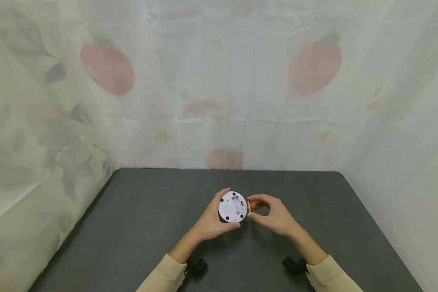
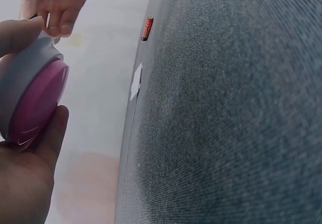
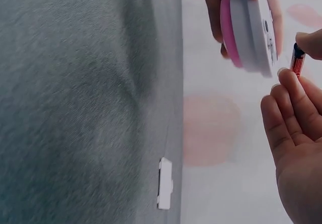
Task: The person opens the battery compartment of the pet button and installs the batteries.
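Observation:
My left hand [image 1: 212, 219] grips a round white device [image 1: 226, 210] by its edge, thumb on the near side and fingers on the far side. Its underside faces the head camera, with small dark feet, a cluster of speaker holes and an uncovered battery compartment [image 1: 237, 205]. A pink part [image 2: 43, 100] forms its other side in the left wrist view. Just right of the rim, my right hand [image 1: 275, 215] pinches a small battery [image 3: 298, 63] between thumb and fingertip. That battery is red with a dark end in the right wrist view.
A second red battery [image 2: 147, 28] lies on the dark grey table [image 1: 138, 243]. Beside it in the left wrist view is a small white cover [image 3: 165, 183]. Black wrist-camera mounts [image 1: 295, 266] sit under the sleeves. Printed curtains [image 1: 219, 81] stand behind and along the sides.

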Tool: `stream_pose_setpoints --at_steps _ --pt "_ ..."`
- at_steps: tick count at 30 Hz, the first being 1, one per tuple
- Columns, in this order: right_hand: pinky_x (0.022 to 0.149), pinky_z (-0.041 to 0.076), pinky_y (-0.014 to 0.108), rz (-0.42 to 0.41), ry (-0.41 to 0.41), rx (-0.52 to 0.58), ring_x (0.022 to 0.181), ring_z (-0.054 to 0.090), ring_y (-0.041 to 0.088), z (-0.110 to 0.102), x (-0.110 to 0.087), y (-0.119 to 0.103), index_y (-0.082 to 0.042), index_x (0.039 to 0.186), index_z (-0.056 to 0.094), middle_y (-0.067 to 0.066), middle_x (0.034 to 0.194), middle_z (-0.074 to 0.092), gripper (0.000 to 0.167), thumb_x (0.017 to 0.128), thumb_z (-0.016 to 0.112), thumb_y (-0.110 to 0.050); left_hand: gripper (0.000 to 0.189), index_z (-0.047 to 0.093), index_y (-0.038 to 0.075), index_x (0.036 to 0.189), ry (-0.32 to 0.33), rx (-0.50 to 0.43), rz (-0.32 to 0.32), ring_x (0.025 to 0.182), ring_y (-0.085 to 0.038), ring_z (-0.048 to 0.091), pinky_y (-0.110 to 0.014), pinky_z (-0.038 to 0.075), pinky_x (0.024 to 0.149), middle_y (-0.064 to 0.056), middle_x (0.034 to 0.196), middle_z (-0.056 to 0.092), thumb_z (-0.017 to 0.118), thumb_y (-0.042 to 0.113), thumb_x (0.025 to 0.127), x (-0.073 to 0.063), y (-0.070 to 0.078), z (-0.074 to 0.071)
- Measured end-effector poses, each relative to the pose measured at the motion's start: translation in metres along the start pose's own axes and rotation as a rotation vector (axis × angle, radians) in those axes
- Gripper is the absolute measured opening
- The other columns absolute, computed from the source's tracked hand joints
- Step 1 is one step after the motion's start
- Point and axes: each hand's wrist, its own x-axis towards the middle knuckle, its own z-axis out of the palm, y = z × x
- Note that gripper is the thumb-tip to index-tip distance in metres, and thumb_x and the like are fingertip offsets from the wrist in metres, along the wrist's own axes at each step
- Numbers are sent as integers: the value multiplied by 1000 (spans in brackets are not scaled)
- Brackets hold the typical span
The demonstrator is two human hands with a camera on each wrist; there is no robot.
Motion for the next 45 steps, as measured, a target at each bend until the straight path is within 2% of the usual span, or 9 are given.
stream_pose_setpoints --at_steps 4,7,15,20,26,35,39,42,45 --pt "81 52 36 -58 1 -57 91 60 10 3 6 -4 -10 123 69 -5 98 65 38 87 82 -14 105 22 27 160 -9 -7 4 111 -17 54 -42 45 92 -1 136 49 89 35 80 1 -1 -1" --pt "80 51 34 -102 -3 -107 89 57 9 6 9 -4 -10 122 69 -2 97 63 39 86 83 -12 104 20 32 160 -16 1 8 110 -17 54 -40 45 91 -1 136 50 88 36 80 1 0 -1" --pt "75 47 38 -138 -45 -202 86 52 22 12 10 -2 -8 123 70 1 95 59 41 85 84 -13 103 20 32 160 -44 -10 38 108 -17 56 -34 48 87 -2 139 48 87 33 82 0 -1 1" --pt "75 48 41 -100 -57 -190 92 53 27 14 9 -1 -10 125 71 -2 101 58 42 86 84 -17 102 20 29 160 -59 -24 57 110 -18 56 -33 49 87 -4 141 47 87 31 83 -1 0 3" --pt "80 48 35 -47 -56 -181 94 56 23 13 9 -1 -13 128 69 -5 106 56 46 86 84 -21 102 19 30 160 -69 -30 56 107 -17 57 -32 50 85 -4 139 48 86 30 83 -1 0 3" --pt "76 46 33 -41 -76 -172 94 54 22 10 8 -1 -15 126 72 4 109 58 40 88 83 -22 102 20 34 159 -72 -35 36 107 -17 56 -33 50 85 -2 139 48 87 32 82 -1 0 2" --pt "78 49 32 -26 -51 -171 92 54 16 12 8 0 -12 132 66 0 109 59 50 87 83 -21 102 20 34 159 -64 -27 34 109 -17 57 -35 49 87 -3 138 49 87 32 83 -1 0 2" --pt "78 51 32 32 -39 -110 89 56 14 13 9 1 -7 138 60 -2 108 60 58 88 83 -23 103 19 34 159 -55 -18 35 110 -17 57 -36 48 89 -2 137 49 87 32 82 0 0 2" --pt "75 53 31 127 -65 23 87 60 15 15 10 4 -3 139 58 2 106 63 57 90 80 -22 104 19 34 159 -45 -13 37 110 -17 56 -37 48 90 -1 137 49 88 32 82 0 0 2"
